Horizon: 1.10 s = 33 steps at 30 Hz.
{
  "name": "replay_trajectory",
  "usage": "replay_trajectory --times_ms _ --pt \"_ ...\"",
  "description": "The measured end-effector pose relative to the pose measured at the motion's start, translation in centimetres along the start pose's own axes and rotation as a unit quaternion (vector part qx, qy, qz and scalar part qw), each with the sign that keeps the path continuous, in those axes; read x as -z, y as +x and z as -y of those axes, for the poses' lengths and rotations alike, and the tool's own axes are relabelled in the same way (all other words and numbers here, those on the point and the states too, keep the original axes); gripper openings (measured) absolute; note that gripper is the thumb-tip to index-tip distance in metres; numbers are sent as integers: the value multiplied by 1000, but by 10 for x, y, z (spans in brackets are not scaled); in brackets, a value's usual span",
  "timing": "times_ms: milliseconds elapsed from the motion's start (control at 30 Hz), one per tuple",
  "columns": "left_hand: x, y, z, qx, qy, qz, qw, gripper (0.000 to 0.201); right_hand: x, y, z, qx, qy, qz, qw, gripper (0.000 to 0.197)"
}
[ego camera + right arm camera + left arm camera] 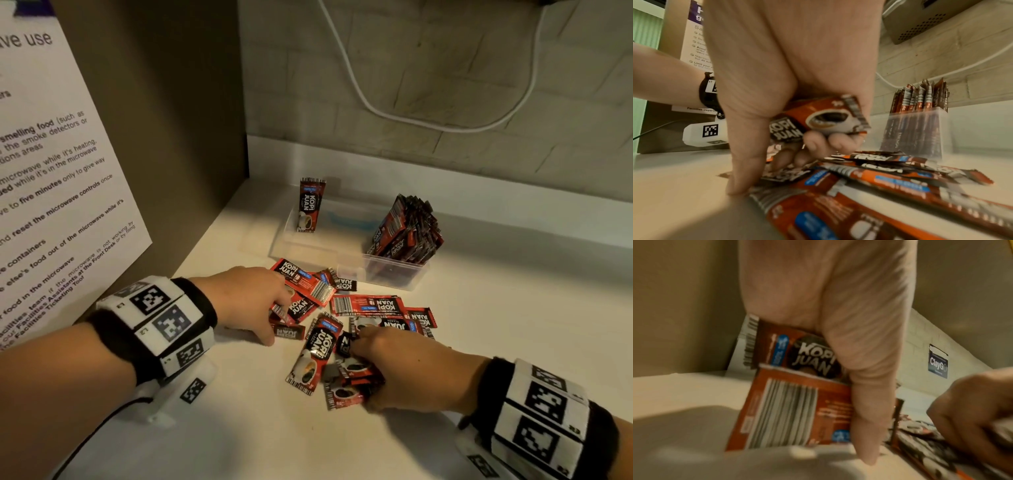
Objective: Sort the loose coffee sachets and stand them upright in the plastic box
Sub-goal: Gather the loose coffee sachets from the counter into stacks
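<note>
Red and black coffee sachets lie loose in a heap on the white counter. My left hand holds a few sachets at the heap's left edge, thumb tip on the counter. My right hand grips a small bunch of sachets in its curled fingers at the heap's near side, thumb pressing on the counter. Behind the heap stands the clear plastic box with a leaning row of upright sachets. That box also shows in the right wrist view.
A clear lid or tray lies left of the box, with one sachet standing upright on it. A brown cabinet side with a printed notice rises at the left. A white cable hangs on the brick wall behind.
</note>
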<state>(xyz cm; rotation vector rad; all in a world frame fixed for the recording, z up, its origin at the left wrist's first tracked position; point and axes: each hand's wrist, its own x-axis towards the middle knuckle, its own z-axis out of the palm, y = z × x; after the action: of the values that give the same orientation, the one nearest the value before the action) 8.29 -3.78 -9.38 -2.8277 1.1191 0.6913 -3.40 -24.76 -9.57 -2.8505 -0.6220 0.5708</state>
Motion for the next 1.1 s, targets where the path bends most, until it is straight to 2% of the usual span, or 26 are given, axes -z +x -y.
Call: replay_trajectory --times_ms 33,100,200,267,367,500,633,800,900,967,1100 --pt "1 1 1 -4 -13 -1 1000 13 0 0 0 5 -2 5 1000 20" --pt "4 3 3 -13 -72 -4 997 24 0 -1 1 11 4 8 1000 14" --pt "6 8 3 -17 -153 -45 987 19 0 -1 1 -10 34 -2 999 27" --pt "4 12 2 -19 -170 -89 981 15 0 0 1 -21 43 -5 999 30" --pt "-2 21 0 -35 -142 -105 984 47 0 2 1 -14 16 2 1000 29" --pt "-7 29 -4 -37 -80 -125 988 63 0 -1 1 7 22 21 1000 30" --pt "-4 30 -6 3 -58 -138 989 55 10 -7 0 26 91 30 995 11" --pt "4 22 -7 24 -44 -114 992 43 25 -7 -20 3 130 -98 987 11" --pt "6 18 -8 30 -53 -110 992 28 30 -4 -35 -34 92 -150 984 17" --pt "7 15 -12 22 -96 -108 989 17 29 -1 -41 -60 31 -148 987 20" --pt "7 7 -29 -23 -158 -107 981 20 19 5 -45 -105 -3 -99 989 41"
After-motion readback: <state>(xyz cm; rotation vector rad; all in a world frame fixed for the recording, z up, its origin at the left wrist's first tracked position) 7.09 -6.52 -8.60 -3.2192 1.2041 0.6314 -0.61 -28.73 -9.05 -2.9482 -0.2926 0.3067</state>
